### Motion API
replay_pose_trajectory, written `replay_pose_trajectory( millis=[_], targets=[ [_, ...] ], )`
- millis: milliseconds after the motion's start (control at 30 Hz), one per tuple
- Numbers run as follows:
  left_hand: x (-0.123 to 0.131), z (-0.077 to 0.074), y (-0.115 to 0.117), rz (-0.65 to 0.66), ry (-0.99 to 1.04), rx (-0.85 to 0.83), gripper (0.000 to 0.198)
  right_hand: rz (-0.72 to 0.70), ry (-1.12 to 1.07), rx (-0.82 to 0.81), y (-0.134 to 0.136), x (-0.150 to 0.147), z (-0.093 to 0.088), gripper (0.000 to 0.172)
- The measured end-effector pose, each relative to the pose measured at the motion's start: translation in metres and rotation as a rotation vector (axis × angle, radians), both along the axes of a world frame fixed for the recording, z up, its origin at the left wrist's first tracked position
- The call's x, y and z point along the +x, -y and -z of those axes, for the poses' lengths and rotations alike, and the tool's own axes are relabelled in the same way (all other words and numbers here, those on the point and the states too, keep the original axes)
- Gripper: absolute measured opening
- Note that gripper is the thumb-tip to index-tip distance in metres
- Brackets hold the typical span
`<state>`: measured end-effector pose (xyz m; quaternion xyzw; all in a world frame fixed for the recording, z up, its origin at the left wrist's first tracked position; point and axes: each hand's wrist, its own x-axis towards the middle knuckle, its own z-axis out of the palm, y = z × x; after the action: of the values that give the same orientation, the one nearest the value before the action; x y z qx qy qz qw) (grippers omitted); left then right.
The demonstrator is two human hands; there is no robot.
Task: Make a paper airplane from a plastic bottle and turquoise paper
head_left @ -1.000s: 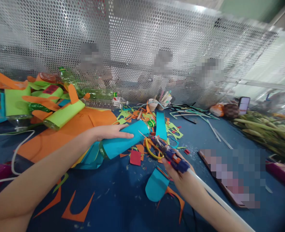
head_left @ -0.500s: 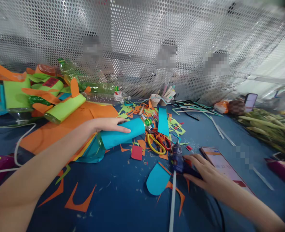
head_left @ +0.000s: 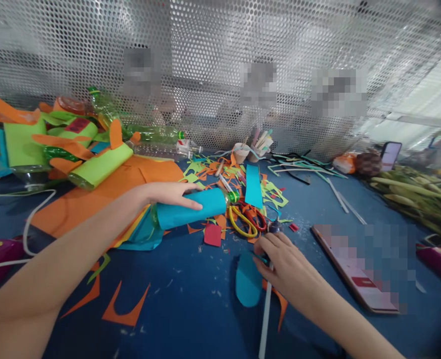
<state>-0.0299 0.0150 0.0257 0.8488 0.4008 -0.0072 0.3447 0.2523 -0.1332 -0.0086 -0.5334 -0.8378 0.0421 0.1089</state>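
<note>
My left hand is wrapped over a bottle covered in blue paper, which lies on its side with its green cap to the right. My right hand pinches the top edge of a rounded blue paper piece, its near end tilted off the table. Under that hand is the glue gun, mostly hidden, with its dark tip showing beyond the fingers and a white glue stick pointing toward me. Yellow-handled scissors and red-handled scissors lie between the hands.
Paper-covered bottles and orange sheets fill the left. Paper scraps and cups of markers stand behind. A phone lies right, before corn husks. People sit behind the perforated screen.
My right hand has moved left from the glue gun and taken hold of the rounded blue paper, which has turned slightly. My left hand stays on the bottle, which has shifted slightly.
</note>
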Motion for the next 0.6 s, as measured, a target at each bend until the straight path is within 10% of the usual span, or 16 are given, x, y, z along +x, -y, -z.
replay_pose_trajectory(
  millis=[600],
  targets=[
    [0.001, 0.0, 0.002, 0.03, -0.005, 0.003, 0.084, -0.09, -0.682, -0.821, -0.008, -0.015, -0.03, 0.036]
  ],
)
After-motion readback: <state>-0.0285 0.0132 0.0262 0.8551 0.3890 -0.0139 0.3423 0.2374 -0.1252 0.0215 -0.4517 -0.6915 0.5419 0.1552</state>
